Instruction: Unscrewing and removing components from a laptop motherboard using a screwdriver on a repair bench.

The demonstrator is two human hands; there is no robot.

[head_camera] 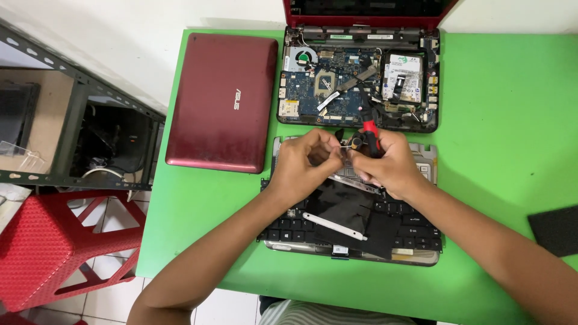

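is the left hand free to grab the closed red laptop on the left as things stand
Probably not at once: the left hand is pinching a small part against the right hand, which holds a red screwdriver. The path itself looks open; nothing lies between it and the red laptop on the green table.

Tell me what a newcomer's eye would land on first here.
The bright green table stands out first, with an opened laptop base at its far edge, circuit board bared. At centre, the left hand and right hand meet over a loose keyboard, the right holding a red-and-black screwdriver. A closed maroon laptop lies left.
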